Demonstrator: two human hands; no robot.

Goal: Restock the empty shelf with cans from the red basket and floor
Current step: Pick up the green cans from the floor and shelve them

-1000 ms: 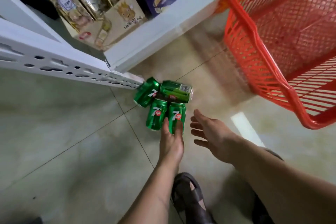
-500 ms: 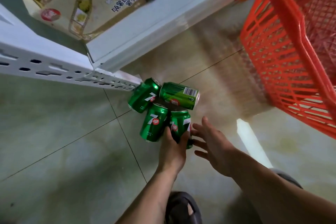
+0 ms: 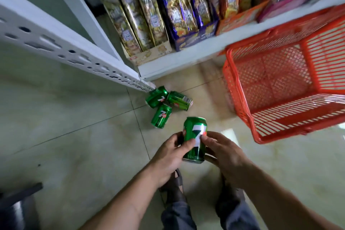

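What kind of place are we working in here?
Probably a small grocery shop: white shelves packed with boxed snacks, a red basket, and soda cans on the tiled floor.

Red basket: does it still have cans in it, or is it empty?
Empty, as far as the view shows: only bare mesh shows inside the red basket. Its right part is cut off. Three cans lie on the floor.

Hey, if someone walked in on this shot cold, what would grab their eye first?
Probably the green can held up at centre frame, the left hand and right hand both gripping it. Beyond it, three more green cans lie in a cluster on the tiled floor by the white shelf post. The red basket at right looks empty.
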